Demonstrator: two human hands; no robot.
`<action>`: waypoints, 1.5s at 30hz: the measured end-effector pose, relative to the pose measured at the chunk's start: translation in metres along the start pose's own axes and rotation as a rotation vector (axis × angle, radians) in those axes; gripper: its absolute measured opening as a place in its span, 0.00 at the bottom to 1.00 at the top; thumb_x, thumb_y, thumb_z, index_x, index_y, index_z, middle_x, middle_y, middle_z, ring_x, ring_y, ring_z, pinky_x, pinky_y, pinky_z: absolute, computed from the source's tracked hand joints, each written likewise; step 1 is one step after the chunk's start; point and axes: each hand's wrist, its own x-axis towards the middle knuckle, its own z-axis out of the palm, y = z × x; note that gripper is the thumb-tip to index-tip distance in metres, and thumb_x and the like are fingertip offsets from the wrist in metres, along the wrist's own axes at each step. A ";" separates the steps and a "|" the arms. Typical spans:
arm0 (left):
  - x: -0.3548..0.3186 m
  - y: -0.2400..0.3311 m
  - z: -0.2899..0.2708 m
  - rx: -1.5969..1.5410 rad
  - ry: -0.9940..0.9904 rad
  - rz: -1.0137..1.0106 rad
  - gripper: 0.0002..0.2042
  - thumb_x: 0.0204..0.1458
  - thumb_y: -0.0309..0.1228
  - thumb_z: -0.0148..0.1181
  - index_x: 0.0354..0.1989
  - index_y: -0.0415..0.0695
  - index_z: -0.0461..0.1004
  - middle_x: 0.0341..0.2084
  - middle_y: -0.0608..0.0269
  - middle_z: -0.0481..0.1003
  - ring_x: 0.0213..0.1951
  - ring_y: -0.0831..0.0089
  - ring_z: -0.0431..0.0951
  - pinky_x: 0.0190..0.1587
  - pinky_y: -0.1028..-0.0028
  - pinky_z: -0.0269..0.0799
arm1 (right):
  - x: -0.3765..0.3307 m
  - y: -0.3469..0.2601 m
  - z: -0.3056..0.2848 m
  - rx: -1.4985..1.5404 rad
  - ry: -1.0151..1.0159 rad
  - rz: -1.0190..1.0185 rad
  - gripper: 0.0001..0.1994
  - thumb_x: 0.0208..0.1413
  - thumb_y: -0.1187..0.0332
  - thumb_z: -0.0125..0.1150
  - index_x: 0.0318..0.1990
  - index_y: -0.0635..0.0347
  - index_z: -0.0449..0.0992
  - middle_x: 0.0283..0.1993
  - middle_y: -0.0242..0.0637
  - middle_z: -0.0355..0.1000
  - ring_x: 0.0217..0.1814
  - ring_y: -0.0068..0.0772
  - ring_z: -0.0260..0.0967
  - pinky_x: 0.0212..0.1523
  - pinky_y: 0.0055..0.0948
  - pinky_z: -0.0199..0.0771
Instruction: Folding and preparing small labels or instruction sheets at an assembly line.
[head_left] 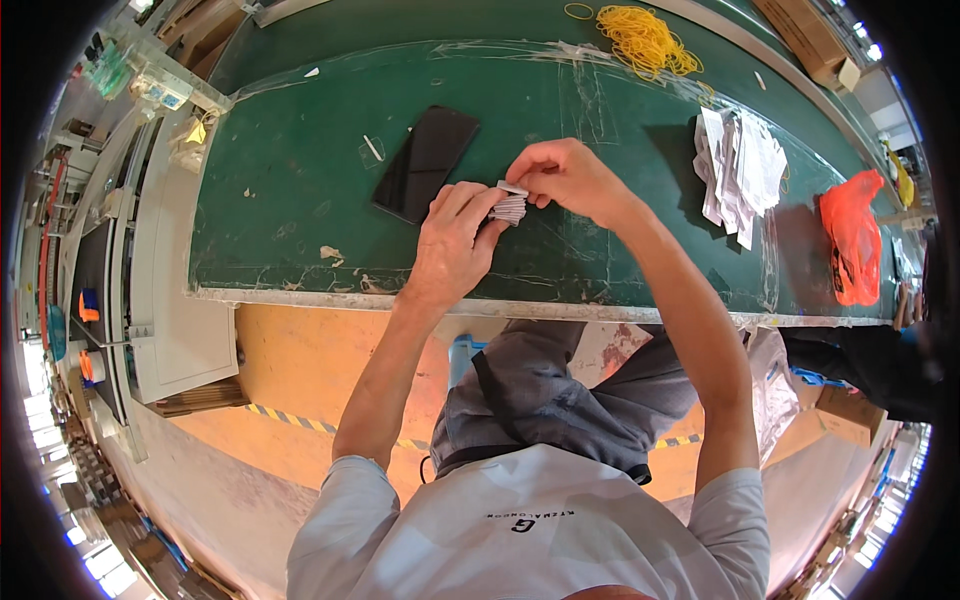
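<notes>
— Where's the small stack of white paper slips [510, 207]?
— Above the green table [300, 200], pinched between both hands: left hand [455, 240] fingers clamped underneath, right hand [570, 180] fingers gripping its top edge.

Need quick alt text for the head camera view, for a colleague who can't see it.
Both hands meet over a green worktable: the left hand and right hand pinch a small stack of white paper slips between them. A black flat slab lies just left, yellow rubber bands at the far edge, loose white papers and an orange bag to the right.
</notes>
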 end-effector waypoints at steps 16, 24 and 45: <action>0.002 0.004 0.002 -0.092 -0.008 -0.122 0.22 0.48 0.17 0.72 0.54 0.38 0.79 0.42 0.58 0.77 0.45 0.61 0.78 0.49 0.64 0.76 | -0.019 0.013 0.014 -0.390 0.156 -0.399 0.06 0.64 0.74 0.63 0.44 0.64 0.83 0.36 0.38 0.80 0.35 0.27 0.75 0.38 0.29 0.74; 0.006 -0.002 -0.001 0.031 -0.088 0.015 0.21 0.52 0.21 0.70 0.55 0.37 0.76 0.42 0.57 0.73 0.44 0.60 0.77 0.46 0.64 0.75 | -0.020 0.012 0.013 -0.426 0.122 -0.306 0.08 0.64 0.72 0.63 0.47 0.61 0.82 0.46 0.42 0.80 0.41 0.32 0.79 0.44 0.32 0.77; 0.022 0.020 0.044 0.110 -0.226 0.145 0.18 0.57 0.28 0.67 0.55 0.36 0.75 0.40 0.51 0.73 0.45 0.49 0.76 0.49 0.54 0.74 | -0.008 0.029 0.020 0.611 0.322 -0.450 0.31 0.73 0.44 0.47 0.72 0.56 0.65 0.74 0.38 0.63 0.80 0.34 0.52 0.77 0.42 0.53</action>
